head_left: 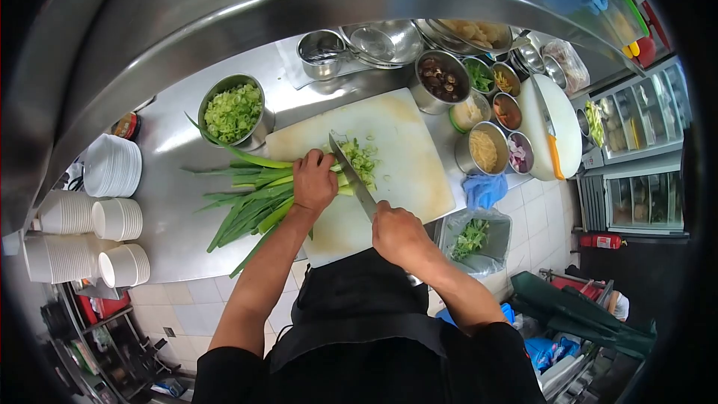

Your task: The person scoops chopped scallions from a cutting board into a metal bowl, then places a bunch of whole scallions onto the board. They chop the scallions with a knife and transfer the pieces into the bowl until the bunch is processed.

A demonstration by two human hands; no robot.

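Observation:
My left hand (315, 179) is closed over a bunch of green onions (258, 191), pressing them onto the white cutting board (411, 172). Their long green leaves spread left past the board's edge onto the steel counter. My right hand (400, 233) grips the handle of a kitchen knife (354, 179), its blade angled up and left just beside my left fingers, at the cut end of the bunch. Chopped green onion (361, 155) lies on the board around the blade. Behind the board's left corner stands a steel pot (262, 129) full of chopped greens (232, 112).
Stacked white bowls (120, 219) and containers line the counter's left end. Steel pots of mushrooms (440, 81), pale shreds (483, 151) and chopped onion (519, 153) stand right. Another knife (552, 142) rests on a round white board (566, 120). A lined bin (473, 239) sits below. A steel shelf (299, 0) overhangs.

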